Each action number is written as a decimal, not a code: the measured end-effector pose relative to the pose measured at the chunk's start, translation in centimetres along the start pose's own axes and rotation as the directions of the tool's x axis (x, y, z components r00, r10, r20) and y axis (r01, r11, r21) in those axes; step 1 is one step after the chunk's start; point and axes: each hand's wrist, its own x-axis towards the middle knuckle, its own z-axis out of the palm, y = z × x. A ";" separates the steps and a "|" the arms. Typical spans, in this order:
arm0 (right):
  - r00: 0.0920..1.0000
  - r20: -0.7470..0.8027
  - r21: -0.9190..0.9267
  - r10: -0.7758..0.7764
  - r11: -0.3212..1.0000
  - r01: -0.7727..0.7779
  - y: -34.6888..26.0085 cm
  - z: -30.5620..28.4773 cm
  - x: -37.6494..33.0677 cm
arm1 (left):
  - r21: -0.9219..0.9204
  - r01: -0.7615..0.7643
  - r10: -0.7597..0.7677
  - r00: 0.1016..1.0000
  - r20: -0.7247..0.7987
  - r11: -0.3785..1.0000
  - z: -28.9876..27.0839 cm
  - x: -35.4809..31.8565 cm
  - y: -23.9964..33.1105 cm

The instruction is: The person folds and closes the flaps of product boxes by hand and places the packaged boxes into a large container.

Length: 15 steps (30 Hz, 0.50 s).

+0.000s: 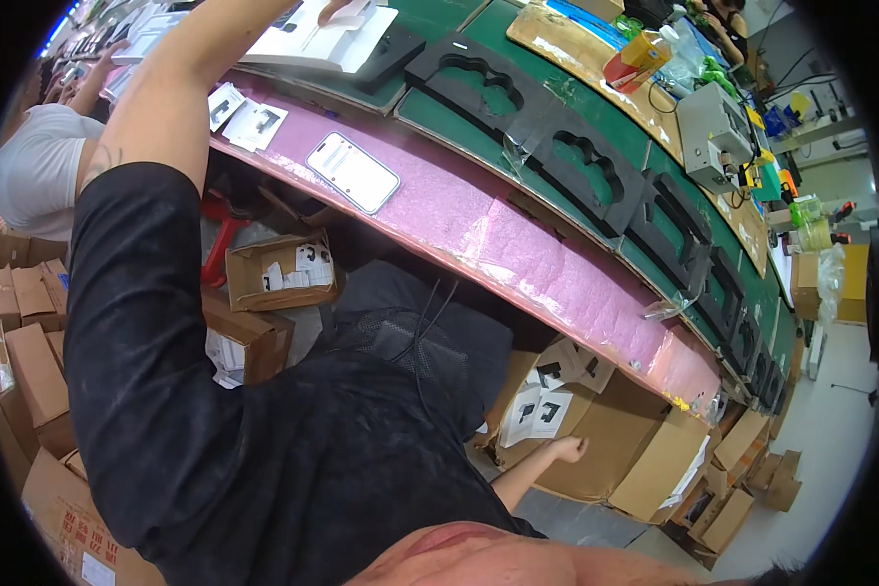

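Note:
My left arm reaches up to the top edge, where most of my left hand (334, 11) is cut off. The fingers that show are closed on the edge of a white box (308, 41), which lies tilted over the far side of the bench. My right hand (568, 448) hangs low on the right, its fingers curled into a loose fist with nothing visible in them. It is in front of an open cardboard box (610, 439) that holds several white printed boxes (537, 408). A phone with a lit screen (354, 172) lies on the pink bench edge, beside small white printed cards (255, 123).
Black foam inserts (566, 161) run along the green bench top (444, 115). Pink foam sheet (459, 220) covers its near edge. Under the bench stands a carton (281, 273) with white papers. More cartons (39, 376) stack at left, near a co-worker in white (44, 161).

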 end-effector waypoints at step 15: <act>0.522 0.199 0.646 -0.829 0.512 0.566 -36.7 7.7 -19.2 | -0.005 0.202 -0.184 0.881 -0.437 0.979 -5.5 -28.8 10.0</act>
